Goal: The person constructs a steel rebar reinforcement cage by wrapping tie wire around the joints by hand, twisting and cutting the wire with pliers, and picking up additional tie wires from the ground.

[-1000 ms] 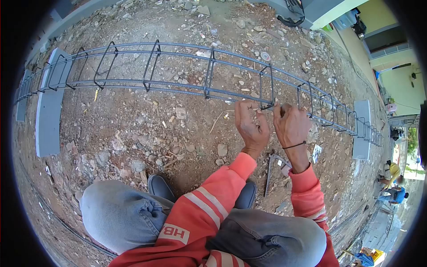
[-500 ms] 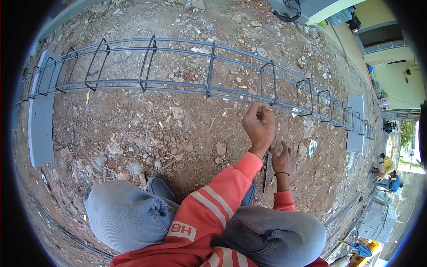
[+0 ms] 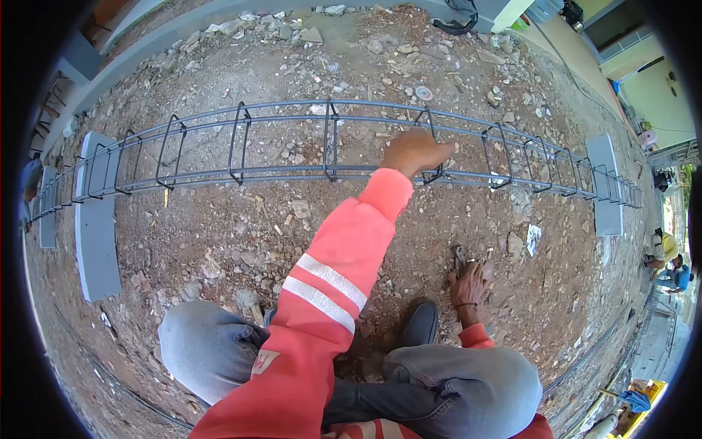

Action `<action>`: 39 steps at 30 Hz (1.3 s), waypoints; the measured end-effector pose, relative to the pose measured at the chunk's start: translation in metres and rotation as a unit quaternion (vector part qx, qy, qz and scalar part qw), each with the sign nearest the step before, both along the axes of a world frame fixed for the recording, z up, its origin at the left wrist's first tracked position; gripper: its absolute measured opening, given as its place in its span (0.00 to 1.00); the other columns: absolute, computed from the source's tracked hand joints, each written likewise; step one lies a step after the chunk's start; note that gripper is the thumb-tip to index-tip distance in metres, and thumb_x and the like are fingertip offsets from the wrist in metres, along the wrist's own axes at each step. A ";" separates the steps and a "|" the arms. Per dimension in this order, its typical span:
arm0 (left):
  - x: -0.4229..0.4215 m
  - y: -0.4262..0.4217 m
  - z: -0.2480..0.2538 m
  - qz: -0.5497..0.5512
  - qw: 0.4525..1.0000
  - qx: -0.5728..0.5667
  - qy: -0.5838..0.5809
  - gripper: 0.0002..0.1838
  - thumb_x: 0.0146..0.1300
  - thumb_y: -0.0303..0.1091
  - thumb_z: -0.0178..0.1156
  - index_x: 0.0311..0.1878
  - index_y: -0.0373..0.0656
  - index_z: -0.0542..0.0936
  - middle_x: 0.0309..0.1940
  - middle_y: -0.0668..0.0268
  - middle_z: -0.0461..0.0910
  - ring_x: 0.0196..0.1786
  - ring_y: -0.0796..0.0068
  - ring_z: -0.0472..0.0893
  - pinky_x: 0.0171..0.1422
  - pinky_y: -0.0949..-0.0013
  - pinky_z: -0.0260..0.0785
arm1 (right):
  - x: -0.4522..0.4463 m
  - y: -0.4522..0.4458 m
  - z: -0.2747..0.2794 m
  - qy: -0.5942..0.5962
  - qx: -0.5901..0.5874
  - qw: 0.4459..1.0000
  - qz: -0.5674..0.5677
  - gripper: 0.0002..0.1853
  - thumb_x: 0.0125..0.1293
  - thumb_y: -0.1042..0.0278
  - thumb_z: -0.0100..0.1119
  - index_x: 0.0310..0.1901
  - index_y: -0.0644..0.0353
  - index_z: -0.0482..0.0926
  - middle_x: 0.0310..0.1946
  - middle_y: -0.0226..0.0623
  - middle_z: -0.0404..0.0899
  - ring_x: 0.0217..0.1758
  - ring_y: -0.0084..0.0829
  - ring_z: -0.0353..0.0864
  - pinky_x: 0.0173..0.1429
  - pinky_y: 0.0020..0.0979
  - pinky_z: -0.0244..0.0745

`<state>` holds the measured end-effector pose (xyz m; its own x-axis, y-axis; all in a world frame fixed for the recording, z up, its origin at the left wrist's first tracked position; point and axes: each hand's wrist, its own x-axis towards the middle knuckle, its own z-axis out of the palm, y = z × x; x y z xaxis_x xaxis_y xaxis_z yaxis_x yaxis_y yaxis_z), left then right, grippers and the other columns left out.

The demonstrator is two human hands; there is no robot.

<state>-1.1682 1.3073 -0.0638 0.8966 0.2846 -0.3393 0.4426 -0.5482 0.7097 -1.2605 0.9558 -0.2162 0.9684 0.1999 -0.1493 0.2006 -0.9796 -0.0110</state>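
A long rebar cage [image 3: 278,173] with square stirrups runs across the view. My left hand [image 3: 415,151] is over the cage at one stirrup, with its fingers curled and the thumb side pointing right. What it pinches, if anything, is hidden. Lower right, my right hand [image 3: 470,284] is down at the ground, its fingers round the handle part of a metal hand tool [image 3: 459,256] like pincers. Only the tool's upper end shows; the hand covers the rest.
Grey blocks [image 3: 98,234] [image 3: 606,186] support the cage at left and right. Stones and rubble litter the soil. My knees and shoes are below. Two people [image 3: 664,256] crouch at the far right, near a yellow container [image 3: 647,410]. A dark bag [image 3: 458,16] lies at the top.
My right hand has left the cage and gone down to the tool on the ground. My left hand has moved up from the cage's near bars to over the stirrup. The view has shifted.
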 end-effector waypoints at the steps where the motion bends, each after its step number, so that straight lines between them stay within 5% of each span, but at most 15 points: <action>1: 0.007 -0.003 -0.008 0.000 1.000 0.004 0.004 0.28 0.56 0.53 0.58 0.44 0.34 0.86 0.52 0.47 0.82 0.55 0.46 0.81 0.58 0.53 0.74 | -0.001 -0.003 -0.004 0.016 0.033 0.999 -0.031 0.26 0.58 0.54 0.64 0.52 0.63 0.71 0.54 0.53 0.72 0.58 0.56 0.73 0.62 0.52 0.68; 4: 0.028 0.002 -0.009 -0.095 0.993 0.008 0.068 0.20 0.50 0.39 0.55 0.39 0.35 0.87 0.46 0.45 0.84 0.49 0.49 0.84 0.52 0.57 0.76 | -0.004 -0.012 -0.015 -0.025 0.074 0.997 -0.018 0.28 0.58 0.58 0.64 0.57 0.64 0.70 0.53 0.57 0.72 0.56 0.59 0.73 0.57 0.52 0.70; 8: 0.036 0.002 -0.030 -0.061 0.996 -0.033 0.055 0.20 0.47 0.39 0.57 0.38 0.34 0.86 0.43 0.45 0.84 0.45 0.49 0.85 0.49 0.57 0.76 | 0.002 -0.012 0.006 -0.052 0.135 0.989 0.026 0.25 0.60 0.65 0.60 0.59 0.63 0.72 0.47 0.57 0.75 0.53 0.60 0.74 0.54 0.53 0.71; 10: 0.036 0.002 -0.036 -0.040 0.997 -0.058 0.001 0.12 0.47 0.33 0.56 0.21 0.32 0.81 0.20 0.53 0.78 0.22 0.66 0.77 0.25 0.59 0.63 | 0.008 -0.015 0.024 -0.057 0.113 0.990 0.056 0.22 0.60 0.68 0.58 0.57 0.62 0.74 0.43 0.56 0.77 0.50 0.59 0.75 0.53 0.52 0.72; 11: 0.037 0.001 -0.037 -0.038 0.997 -0.062 -0.001 0.12 0.47 0.33 0.56 0.21 0.32 0.81 0.20 0.53 0.78 0.22 0.66 0.77 0.25 0.59 0.63 | 0.016 -0.021 0.032 0.022 0.157 0.986 0.059 0.21 0.60 0.71 0.57 0.56 0.63 0.74 0.39 0.53 0.78 0.47 0.55 0.77 0.51 0.49 0.73; 13: 0.040 0.002 -0.039 -0.047 0.997 -0.042 0.038 0.12 0.47 0.33 0.54 0.21 0.31 0.81 0.20 0.51 0.79 0.23 0.64 0.77 0.26 0.58 0.64 | 0.026 -0.008 0.075 0.102 0.194 0.974 0.064 0.20 0.59 0.73 0.55 0.55 0.64 0.75 0.36 0.49 0.79 0.43 0.50 0.79 0.49 0.46 0.74; 15: 0.038 0.003 -0.040 -0.045 0.998 -0.039 0.022 0.13 0.46 0.33 0.55 0.22 0.31 0.81 0.22 0.50 0.79 0.24 0.63 0.78 0.28 0.58 0.66 | 0.038 0.013 0.154 0.324 0.230 0.915 0.075 0.24 0.61 0.75 0.51 0.60 0.66 0.71 0.45 0.49 0.80 0.51 0.45 0.80 0.59 0.41 0.72; 17: 0.040 -0.001 -0.042 -0.049 0.998 -0.037 -0.001 0.13 0.45 0.33 0.55 0.23 0.31 0.81 0.23 0.49 0.80 0.26 0.62 0.79 0.31 0.57 0.68 | 0.056 0.017 0.192 0.392 0.261 0.877 0.099 0.26 0.62 0.78 0.48 0.64 0.66 0.68 0.45 0.48 0.80 0.51 0.41 0.80 0.59 0.38 0.72; 21: 0.033 -0.003 -0.041 -0.030 0.997 -0.064 -0.020 0.17 0.45 0.37 0.56 0.29 0.32 0.84 0.33 0.46 0.83 0.35 0.55 0.83 0.40 0.57 0.72 | 0.090 0.066 0.248 0.305 0.145 0.910 0.242 0.29 0.62 0.78 0.47 0.68 0.65 0.64 0.47 0.52 0.79 0.53 0.46 0.80 0.61 0.41 0.72; 23: 0.029 -0.005 -0.042 -0.051 0.998 -0.039 -0.023 0.18 0.46 0.39 0.57 0.31 0.32 0.85 0.36 0.45 0.84 0.37 0.53 0.84 0.42 0.56 0.73 | 0.115 0.088 0.256 0.174 0.010 0.893 0.416 0.32 0.61 0.77 0.48 0.70 0.64 0.61 0.50 0.58 0.78 0.56 0.52 0.78 0.63 0.45 0.71; 31: 0.051 -0.018 -0.062 -0.019 1.000 -0.013 -0.003 0.25 0.56 0.40 0.52 0.52 0.33 0.83 0.57 0.45 0.79 0.61 0.50 0.79 0.65 0.57 0.69 | 0.156 0.162 0.272 0.241 -0.161 0.856 0.428 0.30 0.62 0.77 0.49 0.69 0.60 0.65 0.50 0.60 0.78 0.56 0.56 0.78 0.64 0.48 0.72; 39: 0.057 -0.024 -0.072 -0.017 1.000 -0.018 -0.003 0.26 0.59 0.40 0.51 0.57 0.35 0.81 0.61 0.48 0.77 0.63 0.49 0.77 0.69 0.56 0.67 | 0.155 0.188 0.281 0.284 -0.171 0.829 0.451 0.29 0.61 0.78 0.46 0.67 0.55 0.67 0.49 0.55 0.80 0.55 0.53 0.79 0.62 0.48 0.72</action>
<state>-1.1109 1.2833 -0.1363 0.9074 0.2427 -0.3430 0.4201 -0.5373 0.7313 -1.1057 1.1440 0.0645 0.2023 0.6553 -0.7278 0.9103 -0.3998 -0.1070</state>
